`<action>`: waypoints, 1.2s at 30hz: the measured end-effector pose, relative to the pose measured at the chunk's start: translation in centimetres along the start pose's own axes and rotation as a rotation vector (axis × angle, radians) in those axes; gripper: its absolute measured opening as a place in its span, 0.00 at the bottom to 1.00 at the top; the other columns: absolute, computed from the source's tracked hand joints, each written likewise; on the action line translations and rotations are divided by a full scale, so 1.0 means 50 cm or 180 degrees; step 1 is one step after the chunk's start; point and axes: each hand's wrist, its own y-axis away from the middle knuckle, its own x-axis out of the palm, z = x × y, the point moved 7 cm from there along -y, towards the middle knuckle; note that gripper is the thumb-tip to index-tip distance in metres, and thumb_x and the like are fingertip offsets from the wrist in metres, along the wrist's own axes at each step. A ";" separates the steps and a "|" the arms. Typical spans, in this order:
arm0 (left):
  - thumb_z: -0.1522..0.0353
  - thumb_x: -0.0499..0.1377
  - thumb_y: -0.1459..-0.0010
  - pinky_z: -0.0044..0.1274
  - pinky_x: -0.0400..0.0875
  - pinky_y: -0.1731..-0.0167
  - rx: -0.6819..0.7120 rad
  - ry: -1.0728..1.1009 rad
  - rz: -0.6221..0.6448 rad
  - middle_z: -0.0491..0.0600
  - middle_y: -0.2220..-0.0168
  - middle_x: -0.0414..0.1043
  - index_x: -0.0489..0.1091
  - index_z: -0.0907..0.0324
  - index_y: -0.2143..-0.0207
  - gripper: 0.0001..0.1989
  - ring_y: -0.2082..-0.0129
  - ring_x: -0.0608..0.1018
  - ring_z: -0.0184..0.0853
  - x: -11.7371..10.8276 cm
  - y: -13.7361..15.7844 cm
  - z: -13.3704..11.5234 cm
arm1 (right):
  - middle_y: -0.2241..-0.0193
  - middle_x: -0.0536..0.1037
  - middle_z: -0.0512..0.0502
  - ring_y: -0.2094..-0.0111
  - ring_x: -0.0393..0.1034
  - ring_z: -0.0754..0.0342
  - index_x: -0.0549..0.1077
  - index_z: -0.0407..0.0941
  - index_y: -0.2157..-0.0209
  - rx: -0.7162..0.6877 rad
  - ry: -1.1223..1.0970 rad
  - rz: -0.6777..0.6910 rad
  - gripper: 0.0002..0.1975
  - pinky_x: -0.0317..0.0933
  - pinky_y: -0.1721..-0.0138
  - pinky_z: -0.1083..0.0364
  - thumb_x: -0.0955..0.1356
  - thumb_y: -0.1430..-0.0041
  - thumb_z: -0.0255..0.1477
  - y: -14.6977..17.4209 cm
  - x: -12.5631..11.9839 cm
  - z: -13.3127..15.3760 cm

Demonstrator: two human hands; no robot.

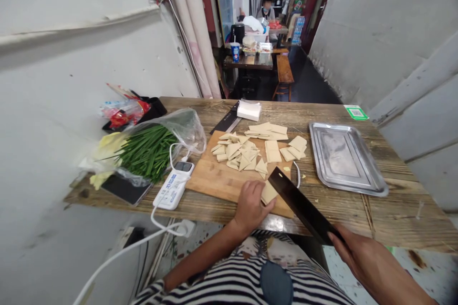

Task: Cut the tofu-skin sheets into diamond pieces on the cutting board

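My left hand [249, 206] is closed on a small stack of dried tofu slices [268, 193] near the front edge of the wooden cutting board [207, 176]. In my right hand [358, 248] is the handle of a dark cleaver [300, 205]. Its blade slants up to the left, with the tip just right of the held stack; whether it touches the stack I cannot tell. Cut tofu triangles [239, 152] lie heaped on the board. Behind them are long flat tofu sheets [266, 130], and a squarish piece [273, 151] lies to the right of the heap, by more slices [295, 148].
A shallow metal tray [345, 155] stands on the right of the wooden table [404, 200]. Leftward are bagged green chives [148, 150] and a white power strip [174, 186] with cables. A white box [249, 110] sits behind the board. Far back, a person [266, 8] is by another table.
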 end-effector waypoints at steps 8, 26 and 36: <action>0.67 0.64 0.47 0.37 0.72 0.59 0.0152 0.0018 -0.0100 0.56 0.62 0.72 0.66 0.65 0.58 0.17 0.61 0.72 0.43 -0.003 -0.003 -0.003 | 0.77 0.77 0.46 0.77 0.74 0.47 0.66 0.47 0.65 0.0475 0.0021 0.0748 0.17 0.57 0.77 0.52 0.52 0.35 0.38 -0.022 -0.007 0.014; 0.66 0.65 0.48 0.35 0.71 0.54 0.0786 0.0716 0.0867 0.57 0.58 0.74 0.68 0.65 0.54 0.20 0.57 0.73 0.42 -0.023 -0.029 0.030 | 0.80 0.75 0.48 0.79 0.73 0.48 0.65 0.45 0.64 0.0015 0.0241 0.0328 0.16 0.54 0.79 0.53 0.51 0.31 0.35 -0.012 0.035 0.002; 0.65 0.65 0.45 0.36 0.67 0.47 0.0752 0.1050 0.1344 0.57 0.51 0.72 0.68 0.62 0.48 0.23 0.48 0.71 0.41 -0.036 -0.018 0.066 | 0.84 0.71 0.57 0.86 0.68 0.54 0.62 0.47 0.63 -0.0525 0.0461 -0.0403 0.12 0.52 0.86 0.56 0.53 0.28 0.32 -0.011 -0.034 0.066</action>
